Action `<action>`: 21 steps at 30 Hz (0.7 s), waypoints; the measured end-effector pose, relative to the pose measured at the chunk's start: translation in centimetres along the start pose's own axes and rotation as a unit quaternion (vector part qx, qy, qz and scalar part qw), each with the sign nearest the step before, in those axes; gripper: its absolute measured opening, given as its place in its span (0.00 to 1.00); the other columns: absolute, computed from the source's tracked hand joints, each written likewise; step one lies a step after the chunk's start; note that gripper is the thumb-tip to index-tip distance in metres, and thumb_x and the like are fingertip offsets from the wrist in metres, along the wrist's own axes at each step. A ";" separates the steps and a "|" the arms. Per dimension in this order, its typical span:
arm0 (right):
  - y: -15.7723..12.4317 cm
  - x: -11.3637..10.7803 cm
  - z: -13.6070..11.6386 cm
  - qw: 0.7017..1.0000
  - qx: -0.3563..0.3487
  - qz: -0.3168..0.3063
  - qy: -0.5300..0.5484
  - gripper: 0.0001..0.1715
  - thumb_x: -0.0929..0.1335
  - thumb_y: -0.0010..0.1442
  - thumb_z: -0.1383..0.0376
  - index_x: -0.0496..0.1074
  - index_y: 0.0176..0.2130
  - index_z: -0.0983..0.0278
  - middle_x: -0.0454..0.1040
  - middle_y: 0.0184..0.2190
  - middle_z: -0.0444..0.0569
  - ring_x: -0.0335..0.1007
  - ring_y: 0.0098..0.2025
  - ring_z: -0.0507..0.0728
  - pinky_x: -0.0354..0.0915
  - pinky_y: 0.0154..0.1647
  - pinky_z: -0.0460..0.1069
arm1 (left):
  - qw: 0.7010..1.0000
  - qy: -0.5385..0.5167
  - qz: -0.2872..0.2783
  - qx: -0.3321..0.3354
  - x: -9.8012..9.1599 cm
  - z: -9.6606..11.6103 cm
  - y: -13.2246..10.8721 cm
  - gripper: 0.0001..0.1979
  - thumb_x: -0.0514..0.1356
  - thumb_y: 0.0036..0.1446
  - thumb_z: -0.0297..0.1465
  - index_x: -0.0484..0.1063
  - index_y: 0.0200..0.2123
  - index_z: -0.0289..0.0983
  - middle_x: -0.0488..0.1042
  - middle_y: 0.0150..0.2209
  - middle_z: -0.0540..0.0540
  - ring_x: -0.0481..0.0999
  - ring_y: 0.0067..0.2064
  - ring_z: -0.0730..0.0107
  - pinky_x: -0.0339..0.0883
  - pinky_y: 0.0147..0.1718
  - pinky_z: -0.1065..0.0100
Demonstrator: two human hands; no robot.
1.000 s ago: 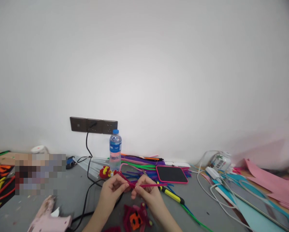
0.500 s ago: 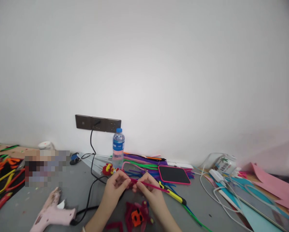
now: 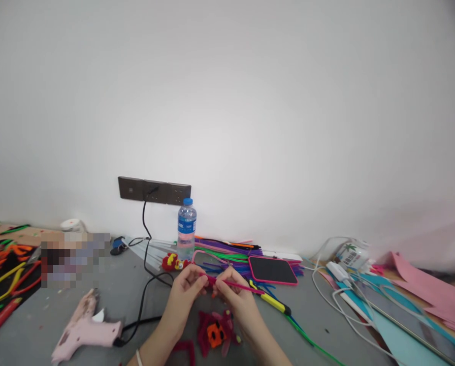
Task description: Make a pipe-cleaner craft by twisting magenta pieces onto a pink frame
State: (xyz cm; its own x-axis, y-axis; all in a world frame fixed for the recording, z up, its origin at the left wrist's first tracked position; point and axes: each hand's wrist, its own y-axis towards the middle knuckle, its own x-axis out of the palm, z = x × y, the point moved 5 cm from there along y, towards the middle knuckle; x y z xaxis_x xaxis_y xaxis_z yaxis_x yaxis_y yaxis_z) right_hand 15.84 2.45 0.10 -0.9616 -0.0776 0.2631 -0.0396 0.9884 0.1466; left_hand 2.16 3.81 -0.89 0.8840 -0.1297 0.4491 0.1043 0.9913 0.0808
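Between both hands runs a magenta pipe cleaner (image 3: 246, 287), its free end pointing right past my right hand. My left hand (image 3: 187, 290) pinches its left part between thumb and finger. My right hand (image 3: 233, 295) grips it a short way to the right, fingers curled. Below the hands, on the grey table, lies a dark red fuzzy figure (image 3: 208, 325) with an orange face patch (image 3: 216, 335) and black spots. A bent dark red pipe cleaner piece (image 3: 189, 348) lies left of it, partly behind my left forearm.
A pink glue gun (image 3: 88, 330) with a black cord lies at left. Behind the hands are a water bottle (image 3: 187, 229), bundled pipe cleaners (image 3: 227, 251) and a phone (image 3: 273, 270). A yellow-handled cutter (image 3: 275, 302) lies right; cables (image 3: 342, 305) and coloured paper (image 3: 433, 284) are farther right.
The hands stay close together on the magenta pipe cleaner, with fingers slightly shifted. Less of its free end sticks out to the right. The whole view has shifted slightly.
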 end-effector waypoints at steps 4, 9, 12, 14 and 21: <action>0.1 -0.1 0.2 0.999 0.010 -0.005 -0.033 0.17 0.74 0.51 0.54 0.69 0.27 0.63 0.72 0.21 0.42 0.67 0.26 0.53 0.61 0.29 0.47 | 0.999 -0.047 0.004 -0.023 0.2 0.1 0.0 0.11 0.70 0.46 0.35 0.74 0.30 0.36 0.77 0.29 0.48 0.74 0.32 0.71 0.69 0.33 0.71; 0.1 -0.2 0.5 0.999 0.019 0.000 -0.033 0.18 0.74 0.51 0.54 0.69 0.27 0.63 0.71 0.22 0.42 0.67 0.26 0.53 0.61 0.29 0.47 | 0.994 -0.087 -0.008 -0.059 0.7 0.3 -0.2 0.12 0.73 0.42 0.32 0.75 0.29 0.36 0.79 0.29 0.49 0.76 0.31 0.71 0.71 0.34 0.70; 0.0 -0.1 0.4 0.999 0.011 -0.011 -0.031 0.17 0.74 0.52 0.55 0.69 0.27 0.63 0.71 0.22 0.42 0.67 0.26 0.53 0.61 0.29 0.47 | 0.992 -0.102 -0.013 -0.079 0.8 0.1 -0.3 0.14 0.74 0.40 0.32 0.75 0.30 0.36 0.79 0.29 0.49 0.76 0.31 0.71 0.71 0.34 0.70; 0.0 -0.1 0.3 0.999 -0.002 -0.017 -0.029 0.16 0.74 0.52 0.56 0.69 0.26 0.63 0.71 0.22 0.42 0.67 0.26 0.53 0.62 0.29 0.47 | 0.991 -0.101 -0.022 -0.088 0.9 -0.1 -0.3 0.13 0.74 0.39 0.32 0.76 0.29 0.36 0.78 0.26 0.50 0.76 0.29 0.72 0.71 0.33 0.71; 0.0 0.0 0.1 0.999 -0.002 -0.023 -0.028 0.15 0.74 0.52 0.56 0.70 0.27 0.63 0.74 0.25 0.44 0.70 0.28 0.55 0.64 0.32 0.48 | 0.992 -0.086 -0.024 -0.089 0.7 -0.5 -0.1 0.11 0.73 0.40 0.33 0.78 0.27 0.34 0.77 0.24 0.49 0.75 0.28 0.72 0.70 0.30 0.71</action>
State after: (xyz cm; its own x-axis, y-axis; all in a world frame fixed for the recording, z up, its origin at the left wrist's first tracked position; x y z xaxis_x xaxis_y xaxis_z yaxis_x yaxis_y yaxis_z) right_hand 15.85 2.48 0.03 -0.9727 -0.1149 0.2015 -0.0828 0.9835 0.1609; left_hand 2.99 3.58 -0.97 0.7868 -0.1638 0.5951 0.2371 0.9704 -0.0464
